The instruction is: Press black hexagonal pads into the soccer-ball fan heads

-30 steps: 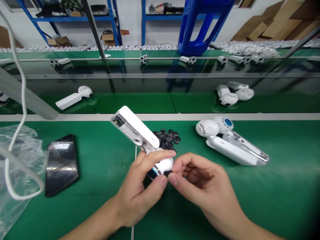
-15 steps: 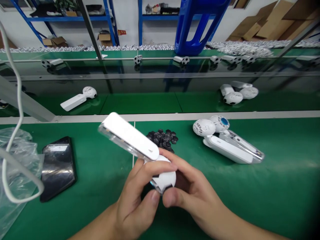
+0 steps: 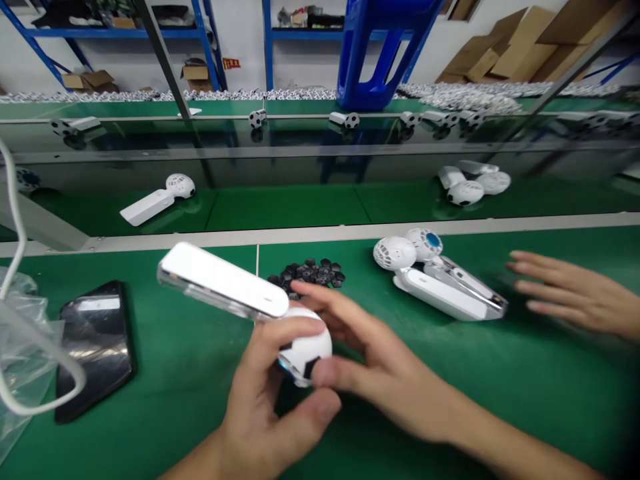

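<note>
My left hand [image 3: 265,380] grips a white handheld fan at its soccer-ball head [image 3: 305,350], with the flat white handle [image 3: 223,280] in a clear casing pointing up and left. My right hand [image 3: 380,367] wraps the same ball head, with its thumb on the front and its fingers across the top. Just behind the fan lies a heap of small black hexagonal pieces [image 3: 307,275]. The hands hide part of the ball head.
Two similar fans with clear casings [image 3: 440,287] lie to the right, where a co-worker's hand [image 3: 570,290] rests. A black phone [image 3: 93,350], a plastic bag [image 3: 20,347] and a white cable [image 3: 15,220] are at left. A grey rail [image 3: 320,233] divides the green belts.
The fan handle has swung further left and flatter. My right hand has opened slightly around the ball head. A co-worker's hand has entered at the right, and the whole view has shifted.
</note>
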`<action>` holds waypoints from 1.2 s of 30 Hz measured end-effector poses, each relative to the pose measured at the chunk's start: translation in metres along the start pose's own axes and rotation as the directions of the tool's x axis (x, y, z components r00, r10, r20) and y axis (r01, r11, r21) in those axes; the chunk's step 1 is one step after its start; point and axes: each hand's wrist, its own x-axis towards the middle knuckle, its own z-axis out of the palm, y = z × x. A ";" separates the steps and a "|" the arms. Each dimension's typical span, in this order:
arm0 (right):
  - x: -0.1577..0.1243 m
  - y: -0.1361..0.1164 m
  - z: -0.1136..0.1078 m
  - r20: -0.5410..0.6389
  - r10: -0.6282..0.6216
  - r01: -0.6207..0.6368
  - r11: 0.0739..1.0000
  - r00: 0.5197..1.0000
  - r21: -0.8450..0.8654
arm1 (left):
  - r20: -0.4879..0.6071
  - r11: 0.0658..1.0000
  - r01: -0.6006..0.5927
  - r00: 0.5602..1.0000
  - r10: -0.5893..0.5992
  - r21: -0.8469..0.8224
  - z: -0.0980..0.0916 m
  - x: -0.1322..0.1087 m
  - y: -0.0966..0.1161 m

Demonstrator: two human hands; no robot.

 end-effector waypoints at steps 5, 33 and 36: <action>0.019 0.031 -0.048 -0.133 -0.181 0.036 0.707 0.974 -0.706 | -0.096 0.899 0.264 0.944 -0.314 -0.350 -0.007 0.017 0.006; -0.037 -0.018 0.005 -0.141 -0.594 0.355 0.635 0.792 -0.686 | 0.142 0.937 0.314 0.946 -0.293 -0.156 -0.013 0.003 -0.004; -0.026 -0.020 -0.001 -0.052 -0.573 0.423 0.660 0.818 -0.621 | 0.106 0.957 0.259 0.964 -0.246 -0.133 -0.008 0.006 0.001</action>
